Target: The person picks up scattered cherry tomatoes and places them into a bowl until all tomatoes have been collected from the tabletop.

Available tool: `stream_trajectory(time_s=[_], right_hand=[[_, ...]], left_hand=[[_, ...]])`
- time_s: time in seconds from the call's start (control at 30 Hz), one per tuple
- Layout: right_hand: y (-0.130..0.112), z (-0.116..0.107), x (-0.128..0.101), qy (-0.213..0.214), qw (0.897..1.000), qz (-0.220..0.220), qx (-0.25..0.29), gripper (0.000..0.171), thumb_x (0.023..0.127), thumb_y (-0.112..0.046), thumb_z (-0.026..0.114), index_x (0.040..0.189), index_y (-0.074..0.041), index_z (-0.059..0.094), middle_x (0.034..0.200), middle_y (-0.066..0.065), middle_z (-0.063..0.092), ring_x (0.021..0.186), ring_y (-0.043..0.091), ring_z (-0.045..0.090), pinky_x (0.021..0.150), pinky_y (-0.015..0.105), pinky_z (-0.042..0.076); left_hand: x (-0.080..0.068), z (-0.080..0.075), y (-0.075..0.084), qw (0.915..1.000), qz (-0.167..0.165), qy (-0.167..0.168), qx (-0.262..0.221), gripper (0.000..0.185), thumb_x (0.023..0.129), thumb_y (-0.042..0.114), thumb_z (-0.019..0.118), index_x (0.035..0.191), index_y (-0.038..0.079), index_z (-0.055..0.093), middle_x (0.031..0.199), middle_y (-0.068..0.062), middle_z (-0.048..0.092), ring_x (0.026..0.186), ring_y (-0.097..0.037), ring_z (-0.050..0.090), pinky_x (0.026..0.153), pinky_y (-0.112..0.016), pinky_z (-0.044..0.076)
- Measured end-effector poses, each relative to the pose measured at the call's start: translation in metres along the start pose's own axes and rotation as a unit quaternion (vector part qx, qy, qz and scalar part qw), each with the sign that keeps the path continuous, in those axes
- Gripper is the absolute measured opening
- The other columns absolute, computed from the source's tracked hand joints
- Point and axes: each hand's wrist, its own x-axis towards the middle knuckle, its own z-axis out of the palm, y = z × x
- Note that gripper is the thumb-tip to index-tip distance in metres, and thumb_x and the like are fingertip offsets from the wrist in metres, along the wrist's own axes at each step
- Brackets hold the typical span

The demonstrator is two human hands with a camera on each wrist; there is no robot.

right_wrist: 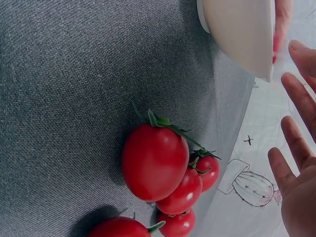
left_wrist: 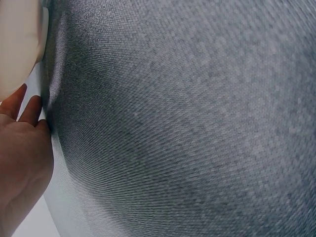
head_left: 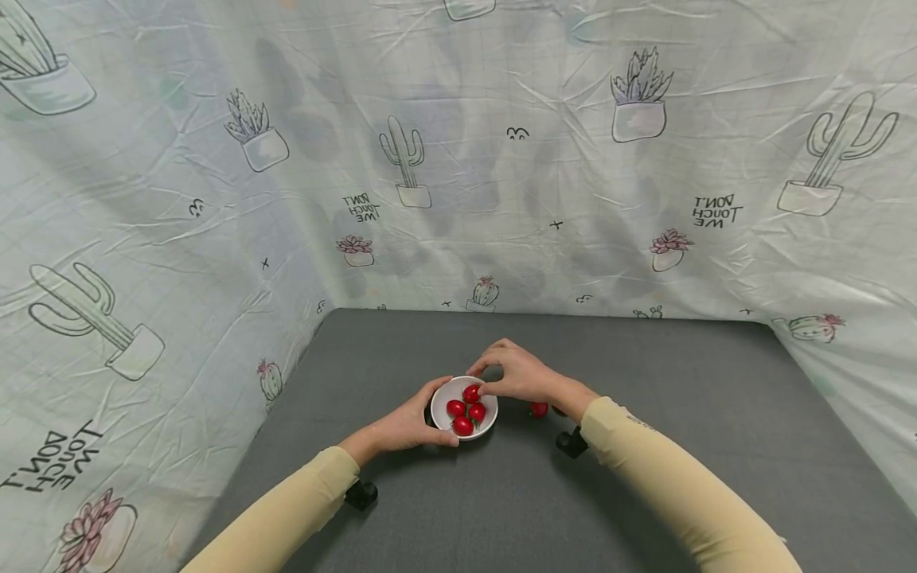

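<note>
— Cactus-print sheets (head_left: 179,239) hung on three sides, and a grey woven cloth covered the table (head_left: 680,414). What stood on it?

— One small white bowl (head_left: 442,396), near the middle of the cloth, with four cherry tomatoes (head_left: 466,409) lying in it. A few more tomatoes (right_wrist: 155,160) lay loose on the cloth just to the bowl's right, stems on, bunched close together — the head view showed only one of them (head_left: 538,409), peeking out under the right wrist.

— And the hands?

— The left hand (head_left: 404,426) cupped the bowl's near-left side, fingers curled around the rim and steadying it. The right hand (head_left: 519,374) hovered over the bowl's far-right edge, thumb and forefinger pinching the topmost tomato (head_left: 471,392) in the bowl; the other fingers fanned loosely apart, as the right wrist view showed.

— So which way did the fruit lie from that hand?

— Straight below its fingertips, inside the bowl. The loose tomatoes sat behind it, under the wrist, nearer the right arm than the left. The biggest of them lay with its stem end pointing away from the wrist camera.

— Could you tell whether the pinched tomato touched the others?

— It looked to rest against them, though I couldn't be sure from above. The left wrist view gave only cloth, a bit of palm and the bowl's pale side.
</note>
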Motion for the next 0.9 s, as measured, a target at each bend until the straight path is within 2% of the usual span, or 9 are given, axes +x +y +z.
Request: stream_trajectory(time_s=[0.43, 0.7, 0.9], right_hand=[[-0.003, -0.007, -0.003, 0.000, 1.000, 0.017, 0.017, 0.029, 0.092, -0.026, 0.080, 0.120, -0.020, 0.076, 0.116, -0.012, 0.067, 0.123, 0.018, 0.045, 0.099, 0.050, 0.045], [-0.004, -0.021, -0.013, 0.009, 0.999, 0.033, 0.025, 0.028, 0.092, -0.026, 0.079, 0.120, -0.024, 0.076, 0.126, -0.008, 0.059, 0.126, 0.017, 0.044, 0.097, 0.047, 0.047], [-0.001, -0.036, -0.022, 0.021, 0.998, 0.041, 0.032, 0.028, 0.093, -0.028, 0.079, 0.120, -0.031, 0.075, 0.127, -0.010, 0.060, 0.127, 0.017, 0.042, 0.099, 0.050, 0.046]], left_hand=[[0.002, -0.003, 0.001, 0.9999, -0.002, -0.004, -0.010, 0.110, 0.081, 0.041, 0.088, 0.163, 0.020, 0.018, 0.161, -0.002, 0.030, 0.143, -0.020, 0.035, 0.114, -0.049, 0.031], [0.002, -0.003, 0.000, 0.9999, -0.003, -0.002, -0.010, 0.109, 0.081, 0.040, 0.088, 0.163, 0.020, 0.018, 0.161, -0.004, 0.030, 0.144, -0.022, 0.034, 0.114, -0.051, 0.031], [0.002, -0.002, -0.001, 1.0000, -0.001, 0.004, -0.008, 0.108, 0.081, 0.038, 0.089, 0.163, 0.020, 0.020, 0.160, -0.006, 0.032, 0.144, -0.024, 0.035, 0.115, -0.052, 0.030]])
